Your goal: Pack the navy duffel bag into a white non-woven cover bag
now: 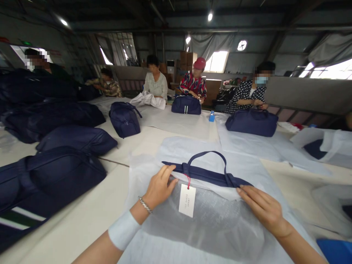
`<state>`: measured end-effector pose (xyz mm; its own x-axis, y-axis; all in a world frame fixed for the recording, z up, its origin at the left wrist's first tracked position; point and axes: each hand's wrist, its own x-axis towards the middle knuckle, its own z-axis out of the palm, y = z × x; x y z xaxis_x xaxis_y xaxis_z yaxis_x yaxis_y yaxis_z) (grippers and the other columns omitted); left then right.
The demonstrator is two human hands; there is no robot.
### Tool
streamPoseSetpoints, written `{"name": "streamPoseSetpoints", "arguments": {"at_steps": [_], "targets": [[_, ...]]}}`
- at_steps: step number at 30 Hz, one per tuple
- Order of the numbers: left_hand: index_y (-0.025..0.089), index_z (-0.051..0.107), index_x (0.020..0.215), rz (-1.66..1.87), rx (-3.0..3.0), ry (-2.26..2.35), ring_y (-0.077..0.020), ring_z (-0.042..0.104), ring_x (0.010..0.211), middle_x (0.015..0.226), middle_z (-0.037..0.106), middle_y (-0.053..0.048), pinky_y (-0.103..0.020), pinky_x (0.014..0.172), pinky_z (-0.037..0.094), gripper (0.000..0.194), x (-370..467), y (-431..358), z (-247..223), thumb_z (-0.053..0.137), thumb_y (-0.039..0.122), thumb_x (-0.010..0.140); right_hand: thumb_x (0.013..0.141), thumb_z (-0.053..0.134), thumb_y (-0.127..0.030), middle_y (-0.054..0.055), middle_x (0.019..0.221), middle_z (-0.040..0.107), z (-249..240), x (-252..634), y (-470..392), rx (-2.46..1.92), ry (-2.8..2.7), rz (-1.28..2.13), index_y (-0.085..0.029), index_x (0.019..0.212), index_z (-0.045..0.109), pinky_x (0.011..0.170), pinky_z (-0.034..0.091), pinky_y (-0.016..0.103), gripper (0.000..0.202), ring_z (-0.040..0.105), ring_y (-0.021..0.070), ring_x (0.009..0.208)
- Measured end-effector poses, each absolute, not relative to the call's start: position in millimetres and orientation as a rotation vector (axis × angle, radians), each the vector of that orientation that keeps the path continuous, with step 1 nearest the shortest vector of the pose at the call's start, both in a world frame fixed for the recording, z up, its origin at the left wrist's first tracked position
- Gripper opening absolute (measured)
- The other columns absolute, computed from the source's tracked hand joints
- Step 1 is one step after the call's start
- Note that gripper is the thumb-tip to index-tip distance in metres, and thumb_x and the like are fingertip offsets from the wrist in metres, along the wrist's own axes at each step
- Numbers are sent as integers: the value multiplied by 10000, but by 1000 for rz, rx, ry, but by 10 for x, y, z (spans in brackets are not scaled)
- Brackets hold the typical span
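A navy bag (209, 174) lies in front of me inside a translucent plastic cover (220, 216), its top edge and one looped handle showing above the cover's rim. A white tag (187, 200) hangs on a red string over the plastic. My left hand (162, 185) pinches the bag's top edge and cover at the left end, thumb below the fingers. At the right end, my right hand (262, 207) grips the cover's rim against the bag with its fingertips.
Several navy bags (49, 179) are piled at the left. One navy bag (125, 119) stands farther back. Across the table (118, 187), people handle bags (251, 123) and white material (150, 99). A small blue object (211, 116) stands mid-table; something blue (335, 251) lies lower right.
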<state>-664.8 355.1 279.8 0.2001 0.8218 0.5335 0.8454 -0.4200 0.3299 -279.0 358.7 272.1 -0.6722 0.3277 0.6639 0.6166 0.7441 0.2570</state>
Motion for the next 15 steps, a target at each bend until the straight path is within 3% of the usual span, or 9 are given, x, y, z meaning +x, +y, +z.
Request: {"name": "streamPoseSetpoints", "arguments": {"at_steps": [2,5,9,15], "targets": [[230,406,1244,-1180,-2533,-1769,-106,561,777,1062,483,-60,-261,728,534,447,-6653,3537,2859,536,280,819,800,525,-51,75,1131,622,2737,-2805,3582,-700,-2362,-614,-187,1254,494,893,500,354,475,566,204,1056],[224,520,1081,-1287,-2607,-1830,-124,537,892,1026,462,-43,-253,785,521,281,-6627,3513,2912,550,245,803,807,516,-54,80,1154,609,2745,-2822,3573,-703,-2416,-607,-186,1274,471,872,494,374,487,553,213,1055],[184,515,913,-970,-2451,-1929,-154,531,868,964,490,-42,-305,780,501,100,-6502,3476,2899,505,193,814,844,454,-90,72,1210,573,2750,-2806,3573,-720,-2539,-571,-192,1276,468,888,489,372,444,524,216,1096],[158,507,914,-559,-2269,-1811,-190,568,886,1093,529,-82,-302,700,507,173,-6355,3471,2833,424,71,790,806,399,-65,75,1345,442,3012,-2995,3441,-830,-2571,-382,-219,1261,466,1002,393,476,485,411,243,1223]]}}
